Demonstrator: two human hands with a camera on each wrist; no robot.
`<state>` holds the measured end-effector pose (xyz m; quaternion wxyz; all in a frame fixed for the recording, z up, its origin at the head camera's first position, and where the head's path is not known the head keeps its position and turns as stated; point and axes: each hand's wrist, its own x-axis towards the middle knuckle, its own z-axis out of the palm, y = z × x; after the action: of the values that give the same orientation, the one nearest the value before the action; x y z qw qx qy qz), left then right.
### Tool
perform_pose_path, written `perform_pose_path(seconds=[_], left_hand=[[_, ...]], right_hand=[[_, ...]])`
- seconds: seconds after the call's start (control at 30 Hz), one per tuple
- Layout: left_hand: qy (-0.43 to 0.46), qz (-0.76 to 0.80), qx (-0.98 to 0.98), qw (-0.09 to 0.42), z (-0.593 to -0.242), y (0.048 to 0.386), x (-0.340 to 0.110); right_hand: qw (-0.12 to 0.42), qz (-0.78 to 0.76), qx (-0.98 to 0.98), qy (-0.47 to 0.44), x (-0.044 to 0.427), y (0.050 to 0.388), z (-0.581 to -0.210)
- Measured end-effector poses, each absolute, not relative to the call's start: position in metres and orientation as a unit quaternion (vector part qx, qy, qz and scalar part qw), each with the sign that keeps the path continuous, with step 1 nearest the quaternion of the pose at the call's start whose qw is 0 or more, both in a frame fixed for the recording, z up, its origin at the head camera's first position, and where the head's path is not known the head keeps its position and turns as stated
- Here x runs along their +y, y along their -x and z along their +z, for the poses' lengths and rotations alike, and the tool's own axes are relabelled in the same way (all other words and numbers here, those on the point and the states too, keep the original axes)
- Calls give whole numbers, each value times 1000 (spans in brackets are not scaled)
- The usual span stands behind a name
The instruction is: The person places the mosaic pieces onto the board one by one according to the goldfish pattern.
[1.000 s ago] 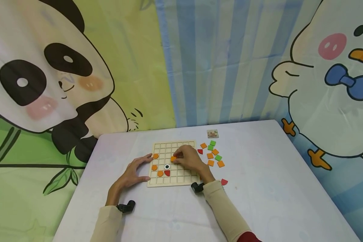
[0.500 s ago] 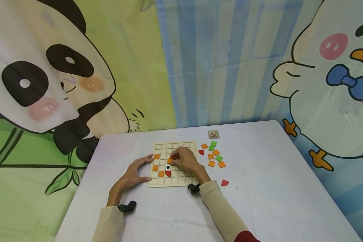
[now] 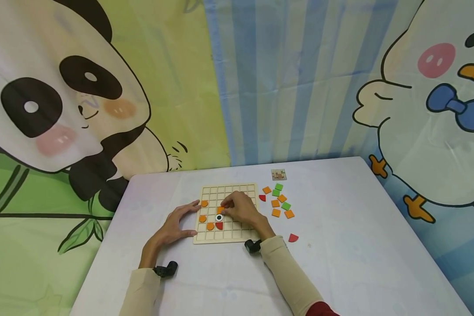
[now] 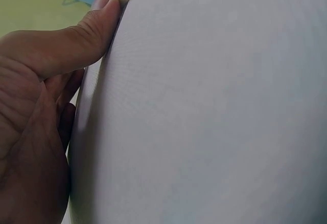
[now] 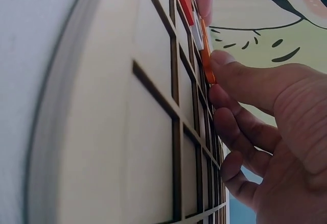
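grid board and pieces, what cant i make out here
Head view: the pattern on the card, too small.
Head view: some squares of the grid board and part of the orange tile, hidden by the right hand.
Left wrist view: most of the grid board, cut by the top edge.
Right wrist view: far squares, lost to steep angle.

From high behind both hands [image 3: 171, 228] [image 3: 243, 210], I look ahead and down; wrist views, close behind each, share the board [image 3: 231, 235].
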<state>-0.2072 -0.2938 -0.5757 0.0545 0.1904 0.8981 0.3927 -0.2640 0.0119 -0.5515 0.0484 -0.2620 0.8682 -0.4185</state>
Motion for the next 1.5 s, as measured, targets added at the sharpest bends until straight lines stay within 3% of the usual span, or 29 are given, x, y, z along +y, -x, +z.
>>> perform_pose_path(seconds=[0.87,1.1,1.5], left_hand=[[-192,391,899,43,-576,207,-293],[-187,387,902,47,-577,207,-292],[-202,401,893,33,-578,208,-295]], right_hand=[[43,-405,877,254,11,261,-545],[9,-408,881,238,31,263,-540],[-33,-390,911,132,89,267,-540]])
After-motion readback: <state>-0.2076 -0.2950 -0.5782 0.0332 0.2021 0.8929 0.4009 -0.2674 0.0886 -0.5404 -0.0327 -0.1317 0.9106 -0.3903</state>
